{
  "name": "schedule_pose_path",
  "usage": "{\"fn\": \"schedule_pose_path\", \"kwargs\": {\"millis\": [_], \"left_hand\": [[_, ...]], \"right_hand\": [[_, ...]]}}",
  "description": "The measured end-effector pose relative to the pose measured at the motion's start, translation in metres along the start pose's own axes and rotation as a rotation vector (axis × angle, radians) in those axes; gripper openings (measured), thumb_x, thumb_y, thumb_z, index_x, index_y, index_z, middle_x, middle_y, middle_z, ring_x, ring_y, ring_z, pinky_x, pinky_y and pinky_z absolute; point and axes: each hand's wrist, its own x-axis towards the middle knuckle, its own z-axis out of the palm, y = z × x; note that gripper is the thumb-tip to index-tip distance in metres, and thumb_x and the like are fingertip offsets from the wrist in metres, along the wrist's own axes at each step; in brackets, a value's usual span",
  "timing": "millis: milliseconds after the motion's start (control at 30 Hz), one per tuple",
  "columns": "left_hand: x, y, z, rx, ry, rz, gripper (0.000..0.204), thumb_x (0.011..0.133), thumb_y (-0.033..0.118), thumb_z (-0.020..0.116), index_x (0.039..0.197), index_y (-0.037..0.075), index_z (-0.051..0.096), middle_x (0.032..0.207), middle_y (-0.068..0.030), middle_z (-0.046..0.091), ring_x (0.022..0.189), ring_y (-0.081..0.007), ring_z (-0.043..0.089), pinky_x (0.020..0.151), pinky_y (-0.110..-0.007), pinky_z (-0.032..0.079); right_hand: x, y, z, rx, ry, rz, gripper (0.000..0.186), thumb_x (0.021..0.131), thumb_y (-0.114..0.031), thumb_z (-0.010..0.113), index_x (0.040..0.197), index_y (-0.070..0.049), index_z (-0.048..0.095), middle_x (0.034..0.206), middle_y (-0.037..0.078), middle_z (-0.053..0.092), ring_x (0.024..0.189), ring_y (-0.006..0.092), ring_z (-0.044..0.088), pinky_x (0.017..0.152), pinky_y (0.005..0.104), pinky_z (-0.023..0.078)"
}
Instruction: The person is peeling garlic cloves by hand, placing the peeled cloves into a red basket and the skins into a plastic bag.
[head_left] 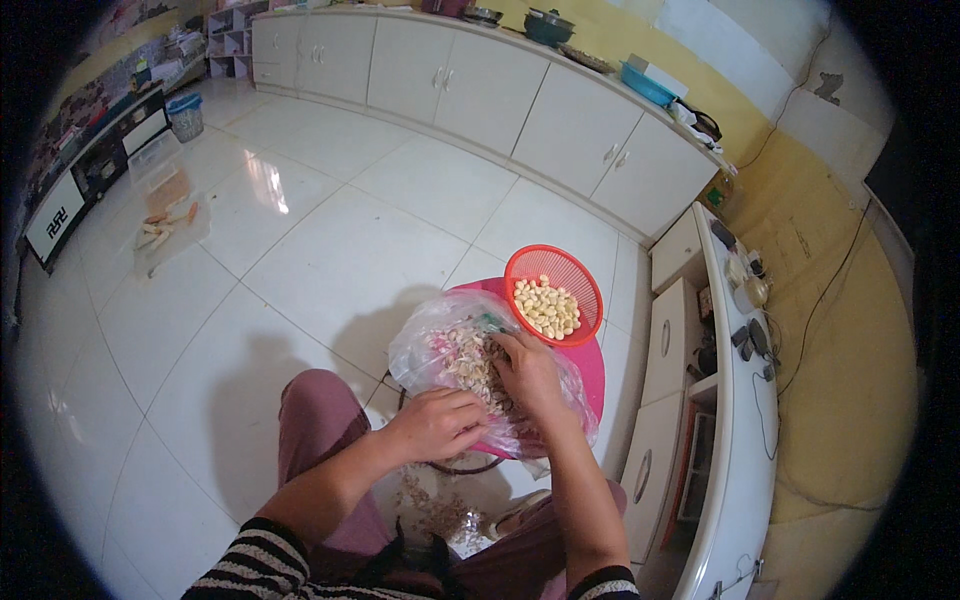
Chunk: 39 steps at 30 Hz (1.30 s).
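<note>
Basically, husks (466, 362) lie left of my nearer right hand (528, 374), beyond my left hand (436, 424); can't tell either grip's hold.

1 red basket (578, 272); pale pieces (547, 308) inside piled, exact count unclear. 1 clear plastic bag (412, 345); dry scraps (465, 360) inside, too many to count. 1 pink stool (591, 372), 1 blue basin (645, 86), 1 blue bin (186, 120).

Looking steeply down from head height, facing the nearby hands (437, 424) around mid-frame and reaching to cabinets (488, 88) up top.
</note>
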Motion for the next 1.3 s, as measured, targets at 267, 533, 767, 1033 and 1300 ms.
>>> {"fn": "schedule_pose_path", "kwargs": {"millis": [267, 533, 767, 1033, 1300], "left_hand": [[-0.002, -0.006, -0.004, 0.024, -0.086, -0.029, 0.012, 0.075, 0.018, 0.061, 0.077, 0.006, 0.058, 0.079, -0.0066, 0.058, 0.073, -0.0235, 0.058, 0.066, -0.034, 0.047], [-0.005, -0.009, -0.006, -0.002, -0.066, -0.044, 0.012, 0.076, 0.017, 0.06, 0.077, 0.006, 0.057, 0.08, -0.007, 0.057, 0.075, -0.0244, 0.057, 0.067, -0.035, 0.047], [-0.006, -0.011, -0.009, -0.032, -0.009, -0.087, 0.011, 0.074, 0.015, 0.061, 0.078, 0.005, 0.057, 0.081, -0.0082, 0.057, 0.076, -0.0263, 0.057, 0.068, -0.035, 0.047], [-0.006, -0.013, -0.008, -0.041, -0.078, -0.032, 0.022, 0.069, 0.016, 0.065, 0.087, 0.006, 0.059, 0.093, -0.0091, 0.056, 0.086, -0.0262, 0.055, 0.076, -0.037, 0.045], [-0.001, -0.009, 0.006, -0.022, -0.124, 0.049, 0.02, 0.07, 0.013, 0.063, 0.088, 0.006, 0.057, 0.091, -0.0079, 0.055, 0.086, -0.0261, 0.054, 0.078, -0.036, 0.044]], "right_hand": [[-0.004, 0.001, -0.01, -0.026, -0.208, 0.013, 0.019, 0.071, -0.007, 0.057, 0.089, -0.005, 0.061, 0.087, 0.015, 0.058, 0.079, 0.0335, 0.057, 0.071, 0.0396, 0.046], [-0.023, -0.003, -0.034, 0.192, -0.024, 0.322, 0.017, 0.072, -0.008, 0.062, 0.088, -0.004, 0.062, 0.082, 0.015, 0.062, 0.076, 0.0282, 0.061, 0.069, 0.0333, 0.047], [-0.042, 0.009, -0.021, 0.254, 0.177, 0.395, 0.016, 0.074, -0.008, 0.062, 0.089, -0.003, 0.062, 0.081, 0.013, 0.062, 0.074, 0.0222, 0.062, 0.068, 0.0309, 0.048], [-0.051, 0.003, -0.029, 0.242, 0.192, 0.52, 0.017, 0.074, -0.012, 0.064, 0.088, -0.004, 0.062, 0.081, 0.012, 0.062, 0.073, 0.0224, 0.061, 0.068, 0.0318, 0.048], [-0.03, -0.008, -0.024, -0.139, -0.005, 0.364, 0.023, 0.073, -0.023, 0.062, 0.086, -0.005, 0.063, 0.082, 0.017, 0.06, 0.075, 0.0334, 0.058, 0.067, 0.0414, 0.046]]}}
